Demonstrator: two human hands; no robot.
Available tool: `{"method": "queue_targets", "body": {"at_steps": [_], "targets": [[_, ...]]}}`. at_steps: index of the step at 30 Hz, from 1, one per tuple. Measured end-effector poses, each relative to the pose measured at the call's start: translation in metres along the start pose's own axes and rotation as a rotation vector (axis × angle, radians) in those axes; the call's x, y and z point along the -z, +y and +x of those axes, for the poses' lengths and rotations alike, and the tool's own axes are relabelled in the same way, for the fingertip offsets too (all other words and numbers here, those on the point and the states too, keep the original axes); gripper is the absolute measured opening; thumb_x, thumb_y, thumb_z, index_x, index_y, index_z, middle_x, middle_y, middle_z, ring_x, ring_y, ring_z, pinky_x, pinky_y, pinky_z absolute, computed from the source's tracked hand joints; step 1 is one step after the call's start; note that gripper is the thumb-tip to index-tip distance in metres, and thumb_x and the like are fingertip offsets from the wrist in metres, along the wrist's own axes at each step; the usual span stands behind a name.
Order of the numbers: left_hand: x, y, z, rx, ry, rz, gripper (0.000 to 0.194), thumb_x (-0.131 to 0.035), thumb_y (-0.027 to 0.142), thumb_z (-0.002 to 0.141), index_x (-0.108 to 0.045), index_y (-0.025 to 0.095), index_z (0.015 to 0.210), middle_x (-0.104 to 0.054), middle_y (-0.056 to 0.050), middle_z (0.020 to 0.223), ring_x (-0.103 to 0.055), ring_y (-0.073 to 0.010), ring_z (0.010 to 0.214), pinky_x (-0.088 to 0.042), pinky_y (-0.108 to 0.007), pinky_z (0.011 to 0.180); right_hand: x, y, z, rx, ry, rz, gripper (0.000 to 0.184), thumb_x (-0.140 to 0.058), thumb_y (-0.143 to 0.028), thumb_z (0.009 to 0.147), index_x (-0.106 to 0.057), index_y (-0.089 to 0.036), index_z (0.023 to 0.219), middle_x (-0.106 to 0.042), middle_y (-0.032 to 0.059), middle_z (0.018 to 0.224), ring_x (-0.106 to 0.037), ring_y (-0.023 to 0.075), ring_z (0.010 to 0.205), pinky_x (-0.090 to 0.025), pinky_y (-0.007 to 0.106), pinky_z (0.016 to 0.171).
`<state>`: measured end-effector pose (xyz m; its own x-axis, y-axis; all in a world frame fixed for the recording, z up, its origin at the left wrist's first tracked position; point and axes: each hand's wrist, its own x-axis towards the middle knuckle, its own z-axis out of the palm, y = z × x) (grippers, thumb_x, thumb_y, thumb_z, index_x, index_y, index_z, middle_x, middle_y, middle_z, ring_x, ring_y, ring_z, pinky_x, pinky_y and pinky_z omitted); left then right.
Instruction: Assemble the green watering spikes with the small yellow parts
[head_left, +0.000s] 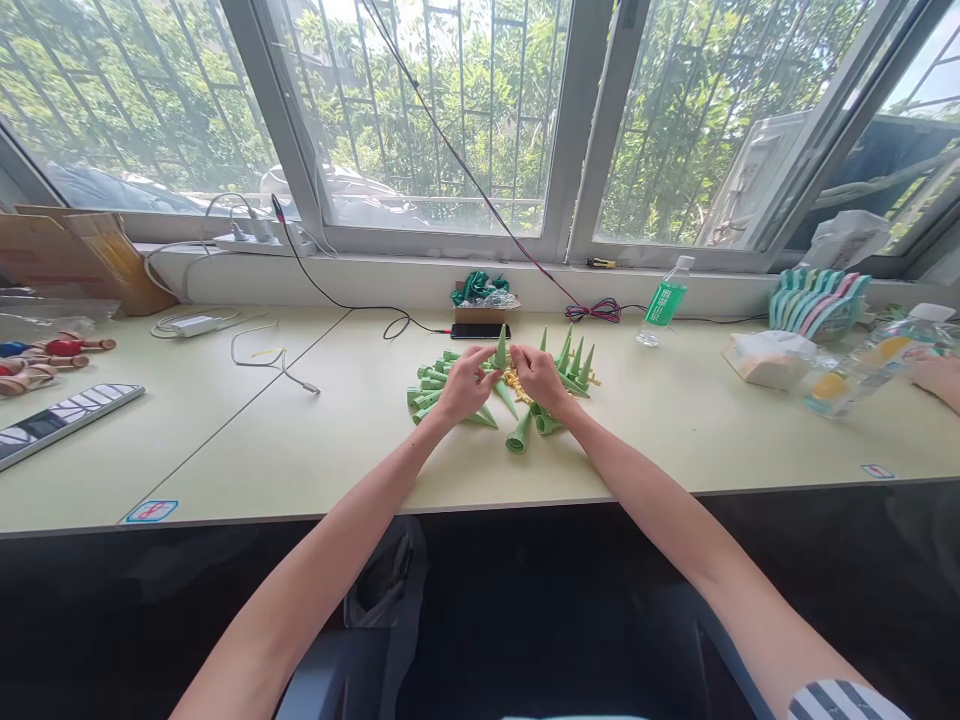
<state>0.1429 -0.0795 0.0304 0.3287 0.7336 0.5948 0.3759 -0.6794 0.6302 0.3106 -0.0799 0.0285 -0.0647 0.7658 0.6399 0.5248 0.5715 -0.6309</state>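
Observation:
My left hand (pixel 466 384) is closed around the lower part of a light green plastic cone (pixel 501 347), which points upward. Right beside it, the fingers of my right hand (pixel 538 376) are pinched together near the cone; whatever they may hold is hidden. Small yellow pieces (pixel 517 388) lie between and under the hands. Several green cones (pixel 429 388) lie in a pile by my left hand. More cones (pixel 576 362) stand upright beyond my right hand, and a few others (pixel 517 436) lie on their sides in front, their hollow ends toward me.
Behind the cones are a dark phone (pixel 480 331) and a small box (pixel 480 314) with green wrapping. A water bottle (pixel 664 302), a tissue pack (pixel 769 358) and a larger bottle (pixel 877 362) stand right. A white cable (pixel 281 365) and wooden figures (pixel 64 350) lie left.

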Motion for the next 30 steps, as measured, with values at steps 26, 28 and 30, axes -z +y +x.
{"method": "queue_targets", "body": {"at_steps": [26,28,30], "targets": [[0.011,0.007,0.002,0.435,-0.137,-0.432,0.056,-0.067,0.068,0.075,-0.070,0.012,0.071,-0.069,-0.009,0.070,-0.055,-0.0107,0.049,-0.042,-0.022,0.040,0.002,0.000,-0.003,-0.006,-0.094,0.062,0.050,-0.034,-0.062,0.098,-0.037,-0.023,0.066,-0.040,-0.0029,0.054,-0.036,0.0132,0.053,-0.031,0.028,0.055],[0.011,0.005,0.001,0.377,-0.139,-0.400,0.051,-0.069,0.065,0.076,-0.069,0.014,0.073,-0.065,-0.005,0.064,-0.054,-0.0103,0.048,-0.043,-0.022,0.042,0.002,-0.001,-0.003,-0.026,-0.101,0.061,0.051,-0.033,-0.062,0.098,-0.038,-0.023,0.066,-0.041,-0.0020,0.053,-0.037,0.0143,0.053,-0.031,0.029,0.055],[0.011,0.004,0.000,0.331,-0.138,-0.374,0.046,-0.070,0.062,0.076,-0.067,0.015,0.074,-0.059,-0.001,0.056,-0.051,-0.0096,0.047,-0.043,-0.022,0.044,0.002,-0.001,-0.003,-0.035,-0.102,0.065,0.050,-0.033,-0.061,0.098,-0.038,-0.024,0.065,-0.041,-0.0010,0.053,-0.038,0.0150,0.053,-0.031,0.030,0.054]]}}
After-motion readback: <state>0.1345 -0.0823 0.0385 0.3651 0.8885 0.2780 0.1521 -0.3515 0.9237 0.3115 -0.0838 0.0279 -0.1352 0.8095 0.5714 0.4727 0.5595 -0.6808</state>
